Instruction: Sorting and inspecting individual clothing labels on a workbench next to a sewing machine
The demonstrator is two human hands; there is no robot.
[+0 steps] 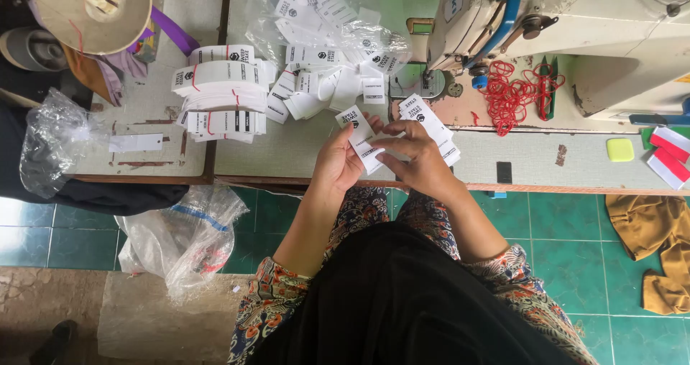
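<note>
Above table edge: white label pinched in both grips, left hand, right hand.

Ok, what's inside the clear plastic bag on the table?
The clear bag holds loose white labels with black print. How many lie underneath cannot be seen; the top ones cover them.

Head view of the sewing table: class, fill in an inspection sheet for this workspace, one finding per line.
Surface: worn table, paint chipped.
Job's things: white labels between both hands; banded label stacks; loose labels in clear bag.
Clutter: red rubber bands, yellow pad, red-white strips.
Grippers: left hand and right hand, fingers pinching labels.
Cables: nothing seen.
Surroundings: sewing machine, green tiled floor, plastic bags, brown cloth.
</note>
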